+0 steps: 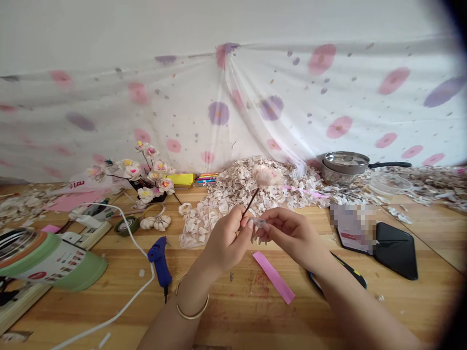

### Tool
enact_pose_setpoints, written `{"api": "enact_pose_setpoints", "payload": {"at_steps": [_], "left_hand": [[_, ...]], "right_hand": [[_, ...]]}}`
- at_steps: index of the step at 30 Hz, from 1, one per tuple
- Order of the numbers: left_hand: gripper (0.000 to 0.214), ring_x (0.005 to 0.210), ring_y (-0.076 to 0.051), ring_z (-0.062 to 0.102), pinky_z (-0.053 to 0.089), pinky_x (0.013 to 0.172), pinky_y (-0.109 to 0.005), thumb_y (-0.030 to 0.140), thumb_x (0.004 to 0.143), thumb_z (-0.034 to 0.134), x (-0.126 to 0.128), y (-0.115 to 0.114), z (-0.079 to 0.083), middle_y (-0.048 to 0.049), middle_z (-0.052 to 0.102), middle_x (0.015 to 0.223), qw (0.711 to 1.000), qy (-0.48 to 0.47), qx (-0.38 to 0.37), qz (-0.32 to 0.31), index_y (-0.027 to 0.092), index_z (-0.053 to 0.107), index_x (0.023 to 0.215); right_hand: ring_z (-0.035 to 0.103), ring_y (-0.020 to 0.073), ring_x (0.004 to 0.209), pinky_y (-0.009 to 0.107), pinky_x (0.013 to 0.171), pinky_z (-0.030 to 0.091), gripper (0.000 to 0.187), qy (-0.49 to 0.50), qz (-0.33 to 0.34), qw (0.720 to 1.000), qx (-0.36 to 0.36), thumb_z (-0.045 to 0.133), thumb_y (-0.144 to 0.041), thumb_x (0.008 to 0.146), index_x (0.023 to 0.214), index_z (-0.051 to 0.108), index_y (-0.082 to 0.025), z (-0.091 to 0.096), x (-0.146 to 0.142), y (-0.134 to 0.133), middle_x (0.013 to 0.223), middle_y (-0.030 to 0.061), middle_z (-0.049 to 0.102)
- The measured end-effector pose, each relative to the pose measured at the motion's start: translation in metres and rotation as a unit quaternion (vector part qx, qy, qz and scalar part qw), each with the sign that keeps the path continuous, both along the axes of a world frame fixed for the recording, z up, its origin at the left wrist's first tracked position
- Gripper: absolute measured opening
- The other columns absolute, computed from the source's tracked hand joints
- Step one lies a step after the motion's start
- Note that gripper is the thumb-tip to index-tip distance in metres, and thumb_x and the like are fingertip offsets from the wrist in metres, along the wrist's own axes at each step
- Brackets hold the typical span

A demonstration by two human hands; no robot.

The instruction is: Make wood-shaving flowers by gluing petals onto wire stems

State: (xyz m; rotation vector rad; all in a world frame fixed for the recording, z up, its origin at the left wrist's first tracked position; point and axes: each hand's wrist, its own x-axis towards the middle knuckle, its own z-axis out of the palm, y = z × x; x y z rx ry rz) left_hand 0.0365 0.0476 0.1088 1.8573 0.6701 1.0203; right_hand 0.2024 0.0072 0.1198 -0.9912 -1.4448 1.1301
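My left hand (pixel 226 238) is closed on a thin brown stem (pixel 250 204) that carries a pale pink handmade flower (pixel 266 176) at its top, held upright over the wooden floor. A gold bangle sits on that wrist. My right hand (pixel 288 232) pinches a small pale petal-like piece (pixel 258 222) right beside the stem's lower end, the two hands almost touching. A pink paper strip (pixel 274 277) lies on the floor just under my hands.
A heap of pale petals (pixel 241 194) lies beyond my hands. A blue glue gun (pixel 159 258) with white cable lies left, near a green canister (pixel 51 262), a tape roll (pixel 127 225) and finished flower branches (pixel 146 170). A steel pan (pixel 346 163), black tablet (pixel 396 249) and scissors (pixel 346 272) lie right.
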Motion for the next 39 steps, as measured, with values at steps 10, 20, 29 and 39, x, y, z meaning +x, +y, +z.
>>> {"api": "enact_pose_setpoints", "payload": {"at_steps": [10, 20, 29, 39], "left_hand": [[0.019, 0.062, -0.010, 0.049, 0.042, 0.059, -0.024, 0.018, 0.091, 0.043, 0.002, 0.000, 0.002, 0.0040, 0.049, 0.070, 0.983, -0.118, -0.134, -0.045, 0.022, 0.033, 0.075], [0.018, 0.045, -0.008, 0.052, 0.046, 0.043, -0.020, 0.017, 0.083, 0.049, 0.009, -0.005, 0.006, 0.0047, 0.055, 0.062, 0.947, -0.154, -0.247, -0.132, 0.021, 0.035, 0.073], [0.030, 0.038, -0.009, 0.047, 0.041, 0.037, -0.018, 0.034, 0.092, 0.041, 0.009, -0.014, 0.007, 0.0020, 0.053, 0.049, 0.941, -0.232, -0.213, -0.123, 0.018, 0.043, 0.066], [0.036, 0.029, -0.007, 0.038, 0.031, 0.031, -0.014, 0.036, 0.095, 0.032, -0.015, -0.069, -0.041, 0.0026, 0.046, 0.040, 0.862, -0.381, -0.301, -0.147, 0.020, 0.036, 0.062]], "right_hand": [[0.062, 0.0181, 0.085, 0.034, 0.076, 0.051, 0.028, -0.148, -0.040, 0.978, 0.140, 0.054, -0.019, 0.088, 0.115, 0.055, -0.023, 0.006, 0.022, 0.000, 0.098, 0.0075, 0.067], [0.054, 0.0195, 0.096, 0.036, 0.080, 0.048, 0.017, -0.191, -0.020, 0.905, 0.379, 0.061, -0.013, 0.085, 0.091, 0.071, -0.025, 0.004, 0.025, 0.006, 0.101, 0.0066, 0.053], [0.056, 0.0150, 0.079, 0.029, 0.070, 0.047, 0.017, -0.093, -0.105, 0.917, 0.374, 0.065, -0.011, 0.081, 0.088, 0.070, -0.025, -0.007, 0.021, 0.010, 0.084, 0.0020, 0.057], [0.059, 0.0208, 0.074, 0.032, 0.067, 0.046, 0.014, -0.319, 0.082, 0.912, 0.244, 0.058, -0.010, 0.078, 0.070, 0.066, -0.019, -0.103, -0.045, 0.018, 0.077, 0.0062, 0.066]]}}
